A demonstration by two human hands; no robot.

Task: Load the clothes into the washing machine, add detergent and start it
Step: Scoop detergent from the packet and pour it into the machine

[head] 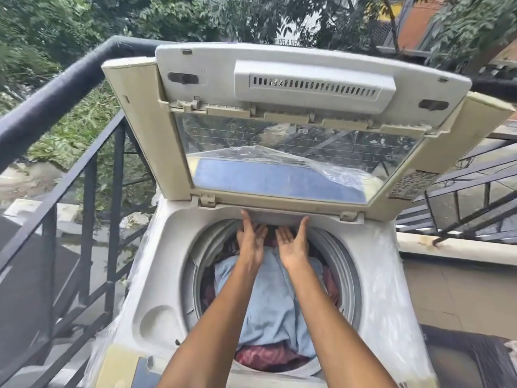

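An outdoor balcony with a dark railing (70, 79) along the left and back, trees beyond it, holds a top-loading washer (391, 275) whose body is wrapped in clear plastic. Its lid (279, 113) is folded up and stands open at the far side, the clear panel hanging low over the back of the opening. The clothes (268, 298) already lie in the drum (341, 264): a pale blue garment on top, dark red cloth at the near rim and along the sides. Both arms reach across the opening; the left hand (250, 239) and right hand (293, 242) are released, fingers straight, grasping nothing, with fingertips at or just under the far lip below the lid hinge, though contact cannot be told for sure. Loading looks about done, so the step in hand seems to be settling the load or reaching for the lid. Next comes detergent, none of which is in view, so the hands must pull back toward the body. Room is tight at the far edge under the lid, while the near rim and the round recess (158, 322) on the left deck are open. A dark object (470, 357) sits low on the right.
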